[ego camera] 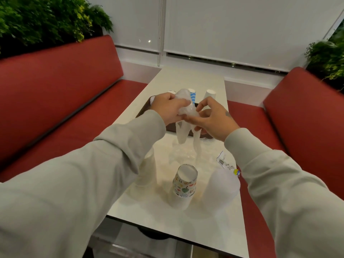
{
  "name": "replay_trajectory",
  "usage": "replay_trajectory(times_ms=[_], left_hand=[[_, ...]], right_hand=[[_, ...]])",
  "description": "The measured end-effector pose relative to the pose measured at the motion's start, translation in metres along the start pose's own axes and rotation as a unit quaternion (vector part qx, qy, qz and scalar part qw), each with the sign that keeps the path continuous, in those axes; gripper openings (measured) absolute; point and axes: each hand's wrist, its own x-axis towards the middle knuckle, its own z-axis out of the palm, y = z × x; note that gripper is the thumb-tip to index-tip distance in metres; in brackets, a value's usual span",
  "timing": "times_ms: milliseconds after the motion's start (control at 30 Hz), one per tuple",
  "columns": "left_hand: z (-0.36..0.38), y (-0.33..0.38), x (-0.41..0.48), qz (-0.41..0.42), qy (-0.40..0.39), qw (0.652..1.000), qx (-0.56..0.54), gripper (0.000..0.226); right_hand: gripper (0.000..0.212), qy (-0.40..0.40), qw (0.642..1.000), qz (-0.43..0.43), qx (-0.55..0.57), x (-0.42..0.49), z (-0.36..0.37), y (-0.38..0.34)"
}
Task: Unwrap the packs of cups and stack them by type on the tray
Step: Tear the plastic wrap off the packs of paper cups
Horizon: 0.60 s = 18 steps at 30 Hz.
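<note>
A long white glossy bench (186, 75) is seen running away between two red padded booth seats (65, 86), towards white roller blinds (232, 28) at its far end. Green leafy plants (42, 17) are seen behind the seat backs.

A dark brown flat tray (170, 127) is set at the middle of the bench. At its far side an upturned white paper cup stack (210, 94) and a blue zigzag-patterned cup (193, 96) are partly seen.

A crumpled wad of clear plastic wrap (186, 107) is held above the tray. It is clenched by the left grip (168, 108) and pinched by the fingers of the right grip (216, 120), and two stretched strips hang down from it.

Loose clear film (186, 153) and a small printed label (223, 159) are spread on the bench just nearer than the tray. Towards the near edge an upturned stack of paper cups with colourful prints (184, 183) is stood, its lower part sheathed in plastic. A cloudy white plastic cup stack (223, 183) is beside it on the right. A third pale pack (147, 170) is half hidden by the left sleeve.
</note>
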Motion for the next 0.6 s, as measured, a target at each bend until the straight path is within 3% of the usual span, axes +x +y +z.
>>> replay_trajectory(times_ms=[67, 233, 333, 467, 600], left_hand=[[0.012, -0.003, 0.006, -0.026, -0.01, 0.999, -0.016, 0.023], [0.035, -0.014, 0.032, -0.023, -0.019, 0.997, 0.064, 0.024], [0.046, -0.022, 0.049, -0.004, -0.001, 0.983, 0.183, 0.025], [0.057, -0.036, 0.08, -0.007, 0.021, 0.932, 0.362, 0.026], [0.066, -0.056, 0.096, -0.007, -0.044, 0.815, 0.578, 0.024]], right_hand=[[0.044, -0.011, 1.0, -0.003, -0.016, 0.008, -0.009, 0.004], [0.022, -0.022, 0.999, -0.004, -0.043, 0.035, -0.034, 0.036], [0.018, -0.048, 0.996, 0.005, -0.073, 0.052, -0.046, 0.065], [0.017, -0.082, 0.987, 0.026, -0.135, 0.07, -0.052, 0.103], [0.012, -0.125, 0.977, 0.046, -0.168, 0.078, -0.039, 0.139]])
